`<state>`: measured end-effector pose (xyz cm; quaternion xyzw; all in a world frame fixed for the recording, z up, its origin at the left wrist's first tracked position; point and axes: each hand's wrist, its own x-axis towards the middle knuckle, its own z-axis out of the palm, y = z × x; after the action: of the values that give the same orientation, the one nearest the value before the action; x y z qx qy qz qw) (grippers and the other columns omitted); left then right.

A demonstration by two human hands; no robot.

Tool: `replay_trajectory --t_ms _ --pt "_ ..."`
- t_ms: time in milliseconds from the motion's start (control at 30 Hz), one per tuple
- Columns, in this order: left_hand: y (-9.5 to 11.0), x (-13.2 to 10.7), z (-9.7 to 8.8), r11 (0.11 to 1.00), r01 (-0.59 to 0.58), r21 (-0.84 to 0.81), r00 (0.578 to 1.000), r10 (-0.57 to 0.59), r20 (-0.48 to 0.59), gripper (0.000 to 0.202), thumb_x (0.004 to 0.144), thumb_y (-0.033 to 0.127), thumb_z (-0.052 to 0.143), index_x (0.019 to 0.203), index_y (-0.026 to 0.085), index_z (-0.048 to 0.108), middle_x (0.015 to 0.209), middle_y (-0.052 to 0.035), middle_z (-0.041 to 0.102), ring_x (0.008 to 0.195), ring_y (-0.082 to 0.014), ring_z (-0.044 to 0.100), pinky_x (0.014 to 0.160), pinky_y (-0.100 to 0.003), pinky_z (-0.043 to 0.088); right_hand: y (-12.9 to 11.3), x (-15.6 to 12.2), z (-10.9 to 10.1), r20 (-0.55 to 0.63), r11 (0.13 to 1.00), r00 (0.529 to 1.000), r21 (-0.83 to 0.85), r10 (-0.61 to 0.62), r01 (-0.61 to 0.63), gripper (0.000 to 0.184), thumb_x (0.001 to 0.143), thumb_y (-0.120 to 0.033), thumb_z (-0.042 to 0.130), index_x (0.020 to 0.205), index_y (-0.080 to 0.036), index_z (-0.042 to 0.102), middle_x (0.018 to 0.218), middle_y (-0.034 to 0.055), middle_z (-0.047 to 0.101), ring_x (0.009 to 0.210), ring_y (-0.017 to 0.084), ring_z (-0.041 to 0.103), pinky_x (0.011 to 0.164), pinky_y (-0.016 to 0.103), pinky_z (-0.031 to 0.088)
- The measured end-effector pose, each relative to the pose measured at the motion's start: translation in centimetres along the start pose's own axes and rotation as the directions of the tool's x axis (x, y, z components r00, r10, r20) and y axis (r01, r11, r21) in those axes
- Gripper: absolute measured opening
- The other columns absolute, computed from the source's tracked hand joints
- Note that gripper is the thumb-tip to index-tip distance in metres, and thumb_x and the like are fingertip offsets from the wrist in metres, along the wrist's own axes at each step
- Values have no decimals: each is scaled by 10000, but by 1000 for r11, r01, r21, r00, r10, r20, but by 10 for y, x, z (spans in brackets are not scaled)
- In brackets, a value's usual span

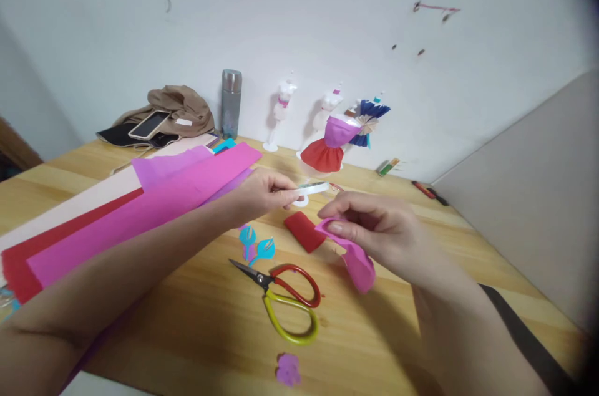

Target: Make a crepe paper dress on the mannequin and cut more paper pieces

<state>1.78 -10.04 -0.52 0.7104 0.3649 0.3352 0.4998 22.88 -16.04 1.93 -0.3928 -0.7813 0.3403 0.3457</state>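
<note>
My left hand (266, 191) pinches a thin white ring, apparently a roll of tape (316, 188), seen nearly edge-on above the table. Between the thumb and fingers of my right hand (379, 224) is a curved piece of pink crepe paper (360, 266), its lower end hanging free. Below the hands lies a folded red crepe paper piece (305, 232). Scissors (266, 282) with one red and one yellow handle rest on the wood, blades pointing left. Blue leaf-shaped cutouts (266, 249) are beside the blades, and a purple flower cutout (288, 370) lies nearer me.
Long crepe paper sheets (154, 215) cover the left side. Along the wall stand a grey flask (231, 106), small white dress forms (283, 103) and one form in a purple-and-red paper dress (322, 156). A phone (148, 125) rests on brown cloth (187, 106).
</note>
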Motion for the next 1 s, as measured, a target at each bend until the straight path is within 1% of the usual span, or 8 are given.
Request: replay_trajectory --t_ms 100,200,300,433,700,800,900,1000 --pt "-3 0 2 994 -64 92 997 59 51 232 755 332 590 700 130 690 584 32 468 599 -101 402 565 -243 298 1 -2 3 -126 999 992 -37 3 -8 103 840 -277 707 907 -207 670 662 -14 639 499 108 561 450 230 440" --pt "-8 -1 4 968 -129 217 992 124 40 260 791 324 549 677 133 683 540 49 360 555 -91 332 533 -254 224 1 -3 5 -198 981 977 -187 -80 42 120 825 -205 690 942 -221 668 679 -20 630 539 111 570 486 233 453" --pt "-9 -3 5 926 -188 326 980 198 3 258 808 285 526 674 134 687 539 46 374 547 -88 345 534 -256 224 1 -3 7 -204 955 967 -285 -151 89 145 838 -191 670 978 -230 663 697 -17 643 564 115 574 509 238 456" --pt "-2 -9 7 901 -241 361 968 249 26 240 828 252 524 759 142 725 586 39 444 584 -89 386 557 -245 257 3 -3 10 -253 949 955 -307 -153 71 134 833 -193 679 944 -233 616 700 -27 634 535 105 556 498 234 454" --pt "7 -12 8 925 -178 335 984 169 58 244 827 244 525 642 135 641 589 17 526 599 -97 452 569 -238 303 4 2 12 -304 983 951 -183 -64 8 204 777 -246 769 790 -229 566 638 -36 595 503 104 523 451 233 409" --pt "9 -10 7 945 -126 303 992 122 31 248 819 291 535 653 139 639 564 34 453 569 -93 396 534 -240 272 7 5 13 -292 990 956 -142 -41 -1 238 767 -289 789 764 -226 560 659 -24 609 515 109 521 468 248 413" --pt "11 -11 7 948 -99 303 995 89 47 282 779 402 608 674 145 654 570 46 366 569 -93 341 507 -249 216 9 6 18 -263 983 962 -182 -76 28 191 796 -257 741 763 -223 556 662 -23 600 529 108 510 497 255 411" --pt "12 -13 8 938 -83 337 996 67 59 310 746 440 637 644 148 637 574 44 346 577 -95 335 508 -259 199 8 8 25 -242 948 955 -303 -172 95 167 784 -145 686 737 -217 544 645 -32 581 543 106 489 536 264 398"
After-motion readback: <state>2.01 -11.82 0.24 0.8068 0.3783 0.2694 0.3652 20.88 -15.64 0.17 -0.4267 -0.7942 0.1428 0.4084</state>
